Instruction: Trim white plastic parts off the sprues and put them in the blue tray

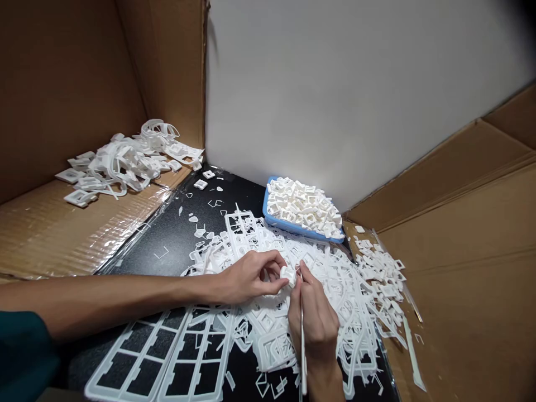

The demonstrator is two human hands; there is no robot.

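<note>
At centre, the left hand (255, 276) pinches a piece (288, 273); the right hand (314, 312) grips a tool (304, 357). Scraps (335, 285) crowd the tabletop (144, 251), frames (172, 356) lie lower left, a heaped tray (288, 225) stands right of centre.

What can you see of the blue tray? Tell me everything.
The blue tray is low-walled, with rounded corners, and looks like plastic. It sits upright at the far side of the black surface, beside the grey wall, heaped above its rim with small white pieces that hide its inside. White frames lie near its close side.
</note>
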